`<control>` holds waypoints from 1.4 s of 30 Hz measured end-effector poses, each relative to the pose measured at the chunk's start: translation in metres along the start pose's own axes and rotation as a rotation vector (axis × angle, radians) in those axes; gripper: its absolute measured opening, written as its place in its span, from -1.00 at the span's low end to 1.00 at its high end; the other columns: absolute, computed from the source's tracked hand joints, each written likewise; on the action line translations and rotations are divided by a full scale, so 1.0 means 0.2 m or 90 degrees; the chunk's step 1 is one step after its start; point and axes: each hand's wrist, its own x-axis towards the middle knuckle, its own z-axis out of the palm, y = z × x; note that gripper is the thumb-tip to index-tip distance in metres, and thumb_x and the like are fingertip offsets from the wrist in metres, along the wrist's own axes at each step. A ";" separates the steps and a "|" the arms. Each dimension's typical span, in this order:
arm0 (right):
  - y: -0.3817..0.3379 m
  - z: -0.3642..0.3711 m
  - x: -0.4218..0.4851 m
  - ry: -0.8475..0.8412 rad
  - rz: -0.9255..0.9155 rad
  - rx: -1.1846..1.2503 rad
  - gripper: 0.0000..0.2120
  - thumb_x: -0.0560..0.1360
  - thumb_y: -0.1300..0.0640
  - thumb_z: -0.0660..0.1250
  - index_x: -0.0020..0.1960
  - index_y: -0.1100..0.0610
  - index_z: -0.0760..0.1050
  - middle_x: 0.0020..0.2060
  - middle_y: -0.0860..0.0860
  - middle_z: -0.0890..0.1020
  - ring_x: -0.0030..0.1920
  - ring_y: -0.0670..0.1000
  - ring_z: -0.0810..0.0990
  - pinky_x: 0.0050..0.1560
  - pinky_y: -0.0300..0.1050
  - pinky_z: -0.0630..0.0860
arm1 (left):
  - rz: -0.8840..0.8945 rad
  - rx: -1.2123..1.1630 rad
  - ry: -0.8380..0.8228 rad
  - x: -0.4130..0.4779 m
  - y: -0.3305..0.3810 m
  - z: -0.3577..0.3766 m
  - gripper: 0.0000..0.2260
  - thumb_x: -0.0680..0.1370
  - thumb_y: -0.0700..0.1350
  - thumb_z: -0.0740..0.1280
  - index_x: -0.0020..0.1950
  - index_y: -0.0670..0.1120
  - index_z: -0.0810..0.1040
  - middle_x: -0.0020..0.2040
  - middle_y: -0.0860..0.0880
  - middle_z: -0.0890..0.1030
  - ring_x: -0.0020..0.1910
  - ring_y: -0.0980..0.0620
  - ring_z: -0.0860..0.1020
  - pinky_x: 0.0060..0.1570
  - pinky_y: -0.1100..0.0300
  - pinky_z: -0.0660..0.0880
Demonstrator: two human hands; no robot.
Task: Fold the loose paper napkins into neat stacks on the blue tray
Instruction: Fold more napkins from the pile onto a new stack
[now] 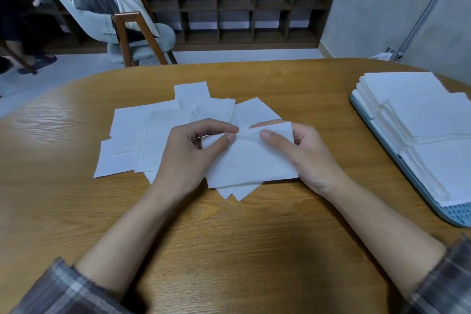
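Note:
Several loose white paper napkins [142,135] lie spread in an overlapping pile at the middle of the wooden table. Both hands hold one white napkin [247,160] just above the near side of that pile. My left hand [193,150] pinches its upper left edge between thumb and fingers. My right hand [300,153] pinches its upper right corner, with the thumb on top. The blue tray [413,181] sits at the right edge of the table. Stacks of folded napkins [418,115] cover most of it.
The wooden table [229,237] has a rounded far edge. Behind it stand a grey chair [107,18] with wooden legs and a dark cubby shelf [234,2] along the wall. A person's feet [30,61] show at the far left.

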 end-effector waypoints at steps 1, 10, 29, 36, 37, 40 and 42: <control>0.00 0.00 0.00 0.006 0.004 0.005 -0.76 0.54 0.01 0.43 0.12 0.10 0.73 0.04 0.07 0.78 0.03 0.00 0.74 0.02 -0.13 0.60 | -0.001 0.002 0.003 0.00 0.00 0.00 -0.93 0.60 -0.19 0.49 0.01 -0.06 0.78 -0.07 0.13 0.76 -0.24 0.32 0.58 -0.21 0.48 0.40; 0.00 -0.01 0.01 0.002 -0.055 -0.055 -0.70 0.65 0.18 0.39 0.35 -0.05 0.62 0.12 0.04 0.73 0.11 0.02 0.70 0.09 -0.10 0.61 | -0.024 0.001 0.020 -0.01 -0.01 0.03 -0.93 0.58 -0.16 0.51 0.00 0.00 0.79 -0.05 0.17 0.76 -0.09 0.28 0.65 -0.10 0.41 0.46; -0.02 -0.02 -0.01 -0.058 -0.108 -0.015 -0.45 0.64 0.28 0.37 0.52 -0.11 0.33 0.21 0.09 0.69 0.10 0.09 0.71 0.00 -0.03 0.67 | 0.008 -0.016 0.000 0.01 -0.01 0.01 -0.89 0.66 -0.05 0.42 0.13 0.06 0.74 0.11 0.11 0.74 0.18 0.08 0.66 0.24 -0.24 0.55; -0.02 -0.03 0.00 -0.030 -0.108 -0.009 -0.64 0.66 0.29 0.35 0.35 0.00 0.38 -0.04 0.04 0.68 -0.07 0.03 0.67 -0.14 -0.11 0.62 | 0.014 -0.017 0.000 0.03 -0.05 0.00 -0.89 0.62 -0.07 0.49 0.11 0.11 0.75 -0.05 0.16 0.72 -0.22 -0.29 0.38 -0.12 0.03 0.43; -0.03 -0.03 0.01 -0.025 -0.109 -0.021 -0.67 0.66 0.27 0.36 0.33 -0.01 0.40 -0.03 0.08 0.67 -0.07 0.05 0.66 -0.14 -0.09 0.61 | 0.005 -0.018 0.003 0.03 -0.05 -0.01 -0.89 0.61 -0.09 0.50 0.10 0.09 0.75 -0.14 0.21 0.68 -0.26 -0.20 0.32 -0.13 0.08 0.38; -0.02 -0.04 0.01 -0.034 -0.087 -0.031 -0.68 0.66 0.25 0.38 0.31 -0.04 0.43 -0.02 0.26 0.65 -0.05 0.11 0.66 -0.14 -0.07 0.61 | -0.016 -0.014 0.025 0.04 -0.05 0.00 -0.90 0.60 -0.13 0.50 0.08 0.04 0.75 -0.33 0.25 0.56 -0.35 0.08 0.37 -0.19 0.17 0.37; -0.01 -0.05 0.01 -0.056 -0.079 -0.011 -0.68 0.64 0.25 0.41 0.30 -0.04 0.47 0.06 0.34 0.63 0.00 0.13 0.66 -0.05 -0.03 0.62 | -0.027 -0.017 0.045 0.04 -0.06 0.00 -0.91 0.59 -0.12 0.51 0.05 0.06 0.76 -0.35 0.19 0.52 -0.34 0.06 0.41 -0.19 0.14 0.37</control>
